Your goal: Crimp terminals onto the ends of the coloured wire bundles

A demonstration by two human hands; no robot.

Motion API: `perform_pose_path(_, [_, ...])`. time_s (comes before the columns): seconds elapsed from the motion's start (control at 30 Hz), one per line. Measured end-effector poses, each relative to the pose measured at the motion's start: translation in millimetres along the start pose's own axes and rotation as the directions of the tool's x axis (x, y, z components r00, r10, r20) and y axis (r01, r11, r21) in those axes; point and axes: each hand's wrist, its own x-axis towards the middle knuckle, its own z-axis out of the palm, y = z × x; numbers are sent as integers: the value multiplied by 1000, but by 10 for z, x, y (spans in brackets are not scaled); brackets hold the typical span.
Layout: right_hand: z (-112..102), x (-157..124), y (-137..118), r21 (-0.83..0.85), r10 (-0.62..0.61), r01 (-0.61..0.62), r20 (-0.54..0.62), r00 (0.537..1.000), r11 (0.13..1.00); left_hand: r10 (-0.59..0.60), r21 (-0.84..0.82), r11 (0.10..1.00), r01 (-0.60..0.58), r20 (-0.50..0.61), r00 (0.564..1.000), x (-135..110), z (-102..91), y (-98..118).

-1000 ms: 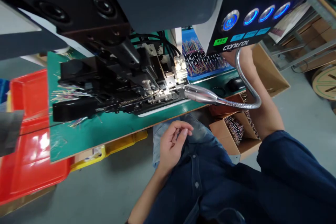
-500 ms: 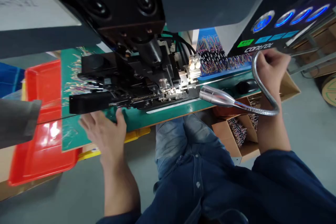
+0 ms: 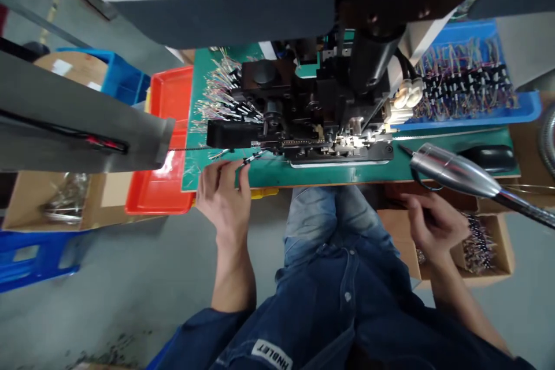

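Observation:
My left hand (image 3: 226,193) is at the front edge of the green work surface (image 3: 269,173). Its thumb and fingertips pinch a short wire bundle (image 3: 254,158) with a dark sleeve and pale ends. Just beyond the fingers stands the black crimping head (image 3: 342,141) of a terminal machine, its working spot brightly lit. My right hand (image 3: 436,222) hovers by the front edge on the right, under the silver lamp head (image 3: 453,170). Its fingers are curled together; what they hold, if anything, cannot be made out.
Many wire bundles (image 3: 225,92) lie behind the machine on the left. A blue tray (image 3: 526,107) at the back right holds more. A red tray (image 3: 173,89) is on the left, and a cardboard box (image 3: 505,251) of bundles sits low right. A black mouse-shaped object (image 3: 488,157) is near the lamp.
The view has swung left. My right hand has come down from beside the lit control panel to the front edge. My left hand, earlier spread by the machine, now pinches a wire bundle.

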Motion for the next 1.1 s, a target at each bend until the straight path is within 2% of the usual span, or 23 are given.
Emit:
perform_pose_path(0.07, [201, 18, -215, 108, -85, 74, 106, 991, 991, -20, 16, 1000, 20, 3, 1000, -114, -108, -3])
perform_pose_path(0.13, [408, 37, -373, 215, -128, 80, 224, 966, 973, -75, -30, 997, 76, 51, 996, -270, -211, 32])
perform_pose_path(0.2, [623, 25, -487, 300, -138, 32, 339, 930, 954, -184, -192, 958, 213, 156, 970, -468, -260, 118])
perform_pose_path(0.23, [731, 4, -534, 342, -144, 0, 395, 907, 940, -260, -298, 897, 325, 238, 936, -576, -255, 182])
perform_pose_path(0.3, [937, -58, -623, 429, -162, -85, 506, 847, 899, -319, -532, 660, 531, 442, 839, -789, -188, 352])
perform_pose_path(0.37, [1097, -124, -710, 521, -176, -209, 594, 785, 828, -275, -677, 335, 655, 595, 755, -971, -77, 562])
perform_pose_path(0.4, [1148, -149, -750, 553, -165, -283, 624, 764, 783, -273, -689, 181, 702, 651, 709, -1041, -19, 669])
perform_pose_path(0.43, [1176, -165, -784, 572, -141, -356, 648, 749, 739, -265, -671, 62, 739, 703, 660, -1095, 33, 769])
perform_pose_path(0.47, [1180, -172, -811, 578, -110, -420, 668, 736, 700, -254, -649, -14, 760, 738, 625, -1132, 78, 854])
perform_pose_path(0.5, [1163, -169, -830, 576, -74, -472, 682, 728, 668, -245, -639, -58, 767, 754, 610, -1149, 114, 919])
perform_pose_path(0.53, [1129, -158, -839, 567, -41, -509, 692, 720, 648, -229, -642, -73, 764, 756, 613, -1149, 144, 961])
perform_pose_path(0.6, [1031, -125, -838, 555, -6, -532, 696, 718, 639, -164, -680, -43, 732, 727, 666, -1099, 188, 981])
perform_pose_path(0.67, [934, -96, -821, 567, -5, -509, 671, 741, 647, -80, -727, 3, 686, 684, 725, -999, 225, 953])
perform_pose_path(0.73, [868, -90, -807, 588, -16, -482, 645, 764, 649, -50, -751, 14, 660, 659, 751, -876, 257, 932])
perform_pose_path(0.8, [841, -108, -803, 607, -15, -488, 636, 771, 627, -77, -750, -8, 662, 660, 747, -756, 282, 951])
perform_pose_path(0.93, [837, -165, -809, 616, 10, -540, 654, 757, 573, -96, -729, -54, 682, 684, 723, -605, 301, 1075])
perform_pose_path(1.1, [813, -194, -769, 596, 21, -569, 680, 733, 567, -83, -748, -41, 662, 663, 744, -571, 303, 1156])
